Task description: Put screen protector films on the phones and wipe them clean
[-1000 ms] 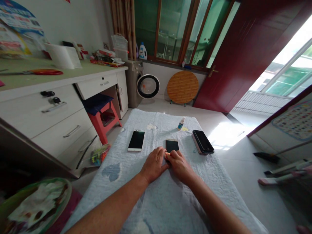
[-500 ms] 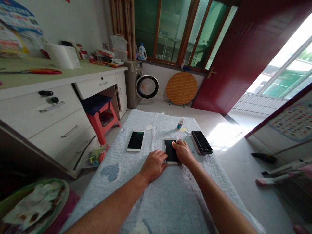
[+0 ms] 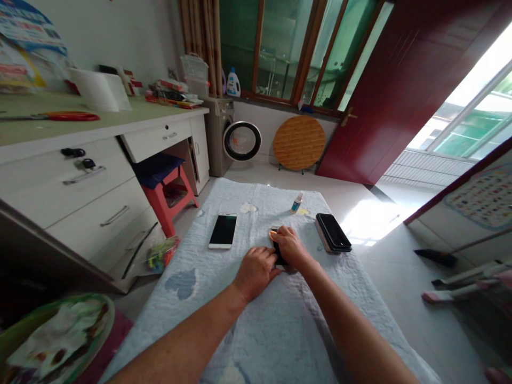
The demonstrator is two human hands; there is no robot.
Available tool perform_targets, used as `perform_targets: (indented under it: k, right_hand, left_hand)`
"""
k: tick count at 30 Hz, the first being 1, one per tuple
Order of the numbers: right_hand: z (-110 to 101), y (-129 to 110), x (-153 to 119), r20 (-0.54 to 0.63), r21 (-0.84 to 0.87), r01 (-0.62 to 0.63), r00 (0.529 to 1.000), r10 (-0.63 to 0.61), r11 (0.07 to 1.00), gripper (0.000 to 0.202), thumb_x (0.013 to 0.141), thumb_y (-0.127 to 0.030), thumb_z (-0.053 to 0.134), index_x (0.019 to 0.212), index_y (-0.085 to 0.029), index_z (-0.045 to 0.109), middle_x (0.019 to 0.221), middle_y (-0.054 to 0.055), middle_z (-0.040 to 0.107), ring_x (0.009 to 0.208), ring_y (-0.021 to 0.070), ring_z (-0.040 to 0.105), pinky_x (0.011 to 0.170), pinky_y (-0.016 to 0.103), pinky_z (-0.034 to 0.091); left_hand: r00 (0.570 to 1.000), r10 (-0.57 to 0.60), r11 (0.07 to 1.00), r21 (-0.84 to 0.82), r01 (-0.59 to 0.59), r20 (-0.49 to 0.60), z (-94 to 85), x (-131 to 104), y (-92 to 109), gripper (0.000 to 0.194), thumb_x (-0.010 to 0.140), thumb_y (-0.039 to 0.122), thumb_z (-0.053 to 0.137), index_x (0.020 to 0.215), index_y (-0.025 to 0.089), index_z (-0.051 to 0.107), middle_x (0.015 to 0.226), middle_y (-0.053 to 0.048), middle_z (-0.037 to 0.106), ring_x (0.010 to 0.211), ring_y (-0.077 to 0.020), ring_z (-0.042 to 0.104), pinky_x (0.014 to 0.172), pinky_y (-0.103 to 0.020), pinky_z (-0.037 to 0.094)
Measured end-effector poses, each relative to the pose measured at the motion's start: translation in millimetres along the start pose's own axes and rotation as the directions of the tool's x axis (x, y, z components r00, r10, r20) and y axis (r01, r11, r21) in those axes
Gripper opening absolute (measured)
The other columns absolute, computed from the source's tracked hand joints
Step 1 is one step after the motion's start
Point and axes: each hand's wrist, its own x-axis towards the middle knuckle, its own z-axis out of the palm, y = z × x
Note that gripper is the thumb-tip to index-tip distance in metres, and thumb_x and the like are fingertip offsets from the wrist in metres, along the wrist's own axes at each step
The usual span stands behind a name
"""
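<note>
A smartphone [image 3: 281, 260] with a dark screen lies face up on the cloth-covered table, largely hidden by my hands. My left hand [image 3: 256, 271] grips its left edge, fingers along the side and thumb by the lower corner. Over the screen, my right hand [image 3: 291, 246] pinches a small orange pad [image 3: 272, 235] against the phone's upper left corner; most of the pad is covered by the fingers. Left of my hands rests a white smartphone [image 3: 223, 231], screen up. A small spray bottle [image 3: 296, 203] stands beyond my right hand. To the right lie stacked dark phones [image 3: 333, 233].
A pale blue quilted cloth [image 3: 180, 325] covers the table. Along the left are a white desk [image 3: 90, 184], a red stool [image 3: 170, 194] and a waste bin [image 3: 108, 325]. Farther back are a washing machine [image 3: 219, 136] with its door open and a round wooden board [image 3: 299, 143].
My right hand has slid left across the phone's screen with the orange pad, from the upper middle to the upper left corner. My left hand keeps its hold on the phone's edge.
</note>
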Motion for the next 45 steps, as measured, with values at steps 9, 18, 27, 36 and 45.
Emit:
perform_targets:
  k: [9,18,27,36,45]
  right_hand:
    - [4,19,24,-0.017,-0.092,-0.185,0.983,0.184,0.978,0.029,0.095,-0.014,0.040,0.101,-0.017,0.067,0.098,0.010,0.057,0.088,0.0193,0.047,0.082,0.029,0.031]
    - [6,25,20,-0.047,-0.071,-0.185,0.982,0.182,0.980,0.030,0.095,-0.015,0.039,0.101,-0.017,0.068,0.096,0.010,0.057,0.086,0.0195,0.047,0.080,0.029,0.031]
    - [7,4,-25,-0.080,0.009,-0.059,0.995,0.060,0.998,0.025,0.096,-0.021,0.042,0.100,-0.021,0.067,0.092,0.005,0.055,0.082,0.0179,0.045,0.076,0.027,0.033]
    - [-10,-38,-76,-0.093,0.111,0.030,0.995,-0.019,0.993,0.021,0.095,-0.017,0.050,0.104,-0.023,0.068,0.088,0.004,0.056,0.083,0.0166,0.046,0.075,0.025,0.036]
    - [-4,-42,-78,-0.151,0.196,0.069,0.988,-0.039,0.978,0.018,0.094,-0.025,0.055,0.090,-0.023,0.073,0.086,0.004,0.057,0.085,0.0164,0.049,0.076,0.026,0.041]
  left_hand:
    - [1.000,0.001,1.000,0.009,-0.001,-0.004,2.9,-1,-1,0.028,0.087,0.040,0.064,0.104,0.018,0.064,0.119,-0.009,0.066,0.106,-0.0265,0.061,0.093,-0.042,0.045]
    - [1.000,-0.009,1.000,0.008,0.008,0.021,-1.4,0,0,0.030,0.084,0.040,0.069,0.104,0.017,0.065,0.118,-0.009,0.067,0.104,-0.0269,0.062,0.091,-0.042,0.046]
    - [0.999,-0.035,0.996,-0.082,0.035,0.003,4.0,0,-6,0.032,0.084,0.042,0.068,0.107,0.020,0.063,0.110,-0.007,0.068,0.104,-0.0254,0.061,0.090,-0.039,0.046]
    - [1.000,0.007,0.994,-0.113,-0.007,-0.006,3.4,-2,-9,0.045,0.083,0.027,0.063,0.127,0.020,0.054,0.126,-0.008,0.061,0.116,-0.0248,0.054,0.100,-0.040,0.042]
    - [0.999,0.010,0.998,-0.055,-0.007,0.053,7.5,-1,-17,0.037,0.086,0.015,0.056,0.121,0.023,0.065,0.140,-0.008,0.053,0.124,-0.0247,0.052,0.103,-0.041,0.043]
